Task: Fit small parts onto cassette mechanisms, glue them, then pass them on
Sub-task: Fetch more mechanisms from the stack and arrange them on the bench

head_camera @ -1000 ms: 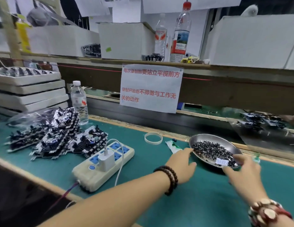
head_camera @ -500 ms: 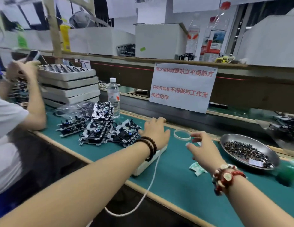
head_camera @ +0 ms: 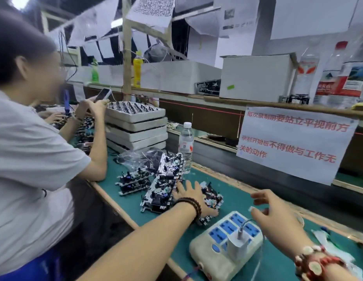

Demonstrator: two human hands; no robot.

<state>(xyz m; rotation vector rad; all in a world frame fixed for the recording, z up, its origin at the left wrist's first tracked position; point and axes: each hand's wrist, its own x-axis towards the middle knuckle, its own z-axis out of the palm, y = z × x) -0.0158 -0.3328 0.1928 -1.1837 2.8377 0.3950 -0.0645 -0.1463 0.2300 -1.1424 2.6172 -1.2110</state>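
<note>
Black-and-white cassette mechanisms lie in stacks (head_camera: 169, 169) on the green mat (head_camera: 278, 258), left of centre. My left hand (head_camera: 193, 199), with a dark bead bracelet on the wrist, rests on the nearest mechanism (head_camera: 212, 196). Its fingers are spread over the top and its thumb lies along the near edge. My right hand (head_camera: 278, 212) hovers above the mat just right of it, fingers loosely curled around nothing. Small parts and glue are out of view.
A cream power strip (head_camera: 213, 262) with a white charger (head_camera: 236, 249) sits under my right forearm. A water bottle (head_camera: 185, 142) and stacked foam trays (head_camera: 136, 126) stand behind the mechanisms. A seated person (head_camera: 34, 159) holds a phone at the left. A paper sign (head_camera: 294, 142) hangs ahead.
My view swung left and the metal dish of small parts left the frame. My left hand travelled from the dish past the power strip onto a mechanism. My right hand followed leftward.
</note>
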